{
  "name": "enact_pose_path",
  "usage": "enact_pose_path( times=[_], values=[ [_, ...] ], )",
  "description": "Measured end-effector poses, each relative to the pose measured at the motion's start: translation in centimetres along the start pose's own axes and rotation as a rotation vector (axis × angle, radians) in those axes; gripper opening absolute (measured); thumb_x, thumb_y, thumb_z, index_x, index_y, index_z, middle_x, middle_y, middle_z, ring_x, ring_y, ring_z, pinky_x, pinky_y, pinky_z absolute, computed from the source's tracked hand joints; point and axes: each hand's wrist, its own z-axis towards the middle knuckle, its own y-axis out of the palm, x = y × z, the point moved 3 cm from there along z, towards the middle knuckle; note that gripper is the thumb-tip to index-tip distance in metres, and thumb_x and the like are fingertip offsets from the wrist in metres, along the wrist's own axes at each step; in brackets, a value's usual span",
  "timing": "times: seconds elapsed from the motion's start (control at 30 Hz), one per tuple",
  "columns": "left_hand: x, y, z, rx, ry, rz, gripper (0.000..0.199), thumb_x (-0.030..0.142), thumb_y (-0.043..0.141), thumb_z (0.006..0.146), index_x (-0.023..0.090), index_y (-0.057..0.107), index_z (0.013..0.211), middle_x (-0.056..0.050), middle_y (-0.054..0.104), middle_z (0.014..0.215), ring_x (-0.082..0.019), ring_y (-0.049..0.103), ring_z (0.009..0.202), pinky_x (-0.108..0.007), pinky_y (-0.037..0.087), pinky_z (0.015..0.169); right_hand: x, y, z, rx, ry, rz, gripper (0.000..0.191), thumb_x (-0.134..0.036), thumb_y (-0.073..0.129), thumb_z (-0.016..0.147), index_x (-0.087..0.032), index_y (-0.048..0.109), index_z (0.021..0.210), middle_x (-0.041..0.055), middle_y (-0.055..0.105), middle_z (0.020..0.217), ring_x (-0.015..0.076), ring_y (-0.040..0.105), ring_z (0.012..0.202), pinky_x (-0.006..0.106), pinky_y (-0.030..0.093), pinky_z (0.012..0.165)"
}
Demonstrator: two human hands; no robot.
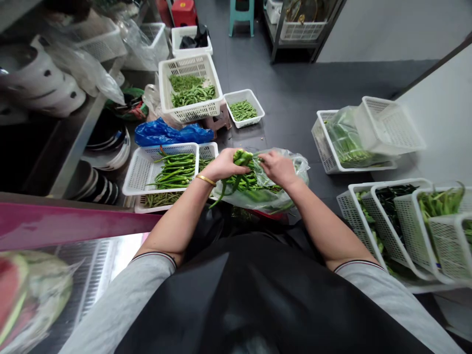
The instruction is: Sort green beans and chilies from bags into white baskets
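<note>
My left hand (pixel 225 164), with a gold bangle at the wrist, is closed around a bunch of long green peppers (pixel 242 157). Their thick ends point up and some tips hang below the hand. To its right, my right hand (pixel 278 168) has its fingers pinched together; what is between them is too small to make out. Both hands are above an open clear plastic bag (pixel 300 172) holding more green peppers. Left of the bag, a white basket (pixel 138 169) holds a pile of long green peppers (pixel 175 172).
A blue plastic bag (pixel 171 132) lies behind that basket. Farther back are a large basket of green beans (pixel 193 96) and a smaller basket (pixel 260 114). Baskets of greens (pixel 350 196) stand at right. A metal shelf (pixel 79 132) borders the left, with a cut watermelon (pixel 14 290) below.
</note>
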Motion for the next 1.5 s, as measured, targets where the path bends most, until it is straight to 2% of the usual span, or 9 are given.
enact_pose_path(
  times=[0.1, 0.2, 0.43, 0.7, 0.97, 1.23, 1.3, 1.4, 1.5],
  values=[
    [-0.2, -1.3, -0.4, 0.016, -0.003, -0.057, 0.027, 0.028, 0.072, 0.055, 0.014, 0.055, 0.071, 0.004, 0.053, 0.065, -0.009, 0.048, 0.062, -0.024, 0.041, 0.062, -0.3, 4.3, -0.1, -0.305, -0.038, -0.103, 0.039, -0.029, 0.041, 0.096, -0.027, 0.057, 0.132, 0.0128, 0.061, 0.115, 0.0236, 0.064, 0.091, 0.03, 0.044, 0.071],
    [-0.5, -1.4, -0.5, -0.018, -0.03, -0.018, 0.024, 0.028, 0.069, 0.058, 0.013, 0.056, 0.072, 0.002, 0.057, 0.067, -0.011, 0.052, 0.064, -0.025, 0.044, 0.064, -0.8, 6.2, 0.0, -0.385, -0.045, -0.122, 0.036, -0.032, 0.044, 0.096, -0.023, 0.063, 0.125, 0.0148, 0.059, 0.118, 0.0249, 0.063, 0.097, 0.031, 0.045, 0.074],
    [-0.7, 1.4, 0.9, -0.065, 0.024, 0.279, 0.017, 0.023, 0.062, 0.056, 0.016, 0.053, 0.068, 0.005, 0.052, 0.063, -0.01, 0.045, 0.061, -0.023, 0.036, 0.058, -0.7, 0.2, 1.3, -0.179, -0.31, 0.085, 0.028, -0.031, 0.049, 0.093, -0.014, 0.069, 0.106, 0.0147, 0.065, 0.111, 0.0246, 0.058, 0.1, 0.032, 0.041, 0.084],
    [-1.7, -0.6, 0.8, -0.157, -0.004, 0.252, 0.02, 0.029, 0.06, 0.055, 0.017, 0.051, 0.069, 0.006, 0.05, 0.062, -0.01, 0.045, 0.061, -0.022, 0.036, 0.059, 2.0, -0.7, -0.5, -0.335, -0.14, 0.539, 0.03, -0.037, 0.049, 0.09, -0.015, 0.068, 0.082, -0.0016, 0.057, 0.055, 0.0123, 0.053, 0.057, 0.023, 0.037, 0.062],
    [0.0, -0.4, -0.1, -0.129, 0.075, 0.157, 0.027, 0.032, 0.066, 0.059, 0.016, 0.053, 0.075, 0.004, 0.053, 0.068, -0.011, 0.049, 0.064, -0.023, 0.04, 0.061, 0.7, -3.7, -1.2, -0.109, -0.162, 0.582, 0.048, -0.055, 0.048, 0.088, -0.018, 0.061, 0.061, 0.0014, 0.057, 0.056, 0.0125, 0.051, 0.057, 0.025, 0.035, 0.059],
    [2.7, -2.1, -1.3, -0.096, 0.167, -0.253, 0.045, 0.037, 0.08, 0.059, 0.017, 0.049, 0.085, -0.002, 0.06, 0.08, -0.018, 0.065, 0.077, -0.033, 0.052, 0.074, -1.2, -5.5, -0.4, 0.16, -0.148, 1.322, 0.058, -0.076, 0.043, 0.083, -0.021, 0.054, 0.067, -0.0047, 0.044, 0.048, 0.011, 0.048, 0.045, 0.026, 0.044, 0.053],
    [1.8, -3.6, -2.3, -0.043, 0.164, -0.301, 0.045, 0.039, 0.08, 0.058, 0.017, 0.049, 0.082, -0.002, 0.06, 0.076, -0.018, 0.064, 0.074, -0.035, 0.054, 0.073, -0.7, -4.0, 0.2, -0.028, -0.169, 1.18, 0.058, -0.074, 0.044, 0.084, -0.019, 0.058, 0.07, -0.0013, 0.054, 0.054, 0.0134, 0.055, 0.053, 0.029, 0.049, 0.062],
    [0.6, -6.7, -4.3, 0.221, 0.285, -0.434, 0.04, 0.046, 0.073, 0.063, 0.02, 0.052, 0.086, 0.0, 0.057, 0.072, -0.017, 0.061, 0.069, -0.038, 0.055, 0.072, -0.2, -0.3, 1.8, -0.386, -0.118, 0.515, 0.045, -0.06, 0.06, 0.082, -0.015, 0.068, 0.08, 0.0084, 0.068, 0.079, 0.0208, 0.065, 0.077, 0.032, 0.05, 0.075],
    [0.5, -9.0, -6.0, 0.42, 0.399, -0.507, 0.037, 0.046, 0.068, 0.063, 0.023, 0.058, 0.09, 0.001, 0.053, 0.067, -0.015, 0.057, 0.062, -0.035, 0.055, 0.068, -0.7, 2.3, 4.0, -0.338, -0.041, 0.011, 0.039, -0.044, 0.055, 0.09, -0.017, 0.065, 0.116, 0.0145, 0.065, 0.116, 0.0248, 0.063, 0.102, 0.033, 0.049, 0.085]
  ],
)
